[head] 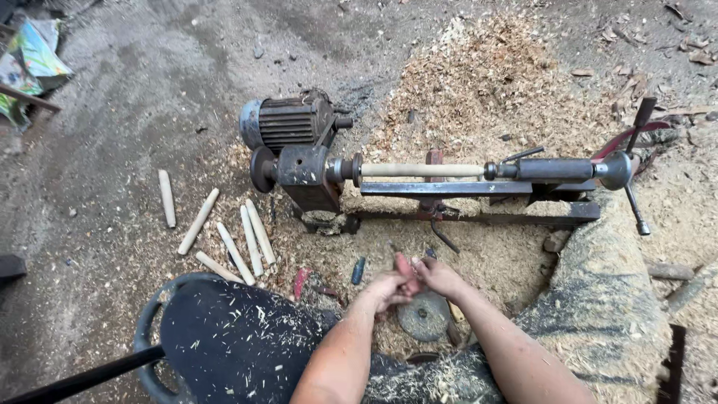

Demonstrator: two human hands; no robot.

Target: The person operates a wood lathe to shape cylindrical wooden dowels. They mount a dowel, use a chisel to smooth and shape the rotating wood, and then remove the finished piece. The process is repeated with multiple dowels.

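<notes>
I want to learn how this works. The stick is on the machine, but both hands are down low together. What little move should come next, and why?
Probably lift the hands toward the pale wooden rod. It already sits clamped on the lathe, while the left hand and right hand are pressed together below it, seemingly around something small I cannot make out.

Lathe [449, 187]: dark, matt, rusted metal. Mounted spindle [421, 170]: pale, smooth wood. Shavings [493, 82] at twelve o'clock: coarse, dry (loose pile).

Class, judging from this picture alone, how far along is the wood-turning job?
Done: six turned pegs lie on the ground. In hand: a pale rod sits mounted in the lathe, while the left hand and right hand meet below. Left: that rod looks uncut.
</notes>
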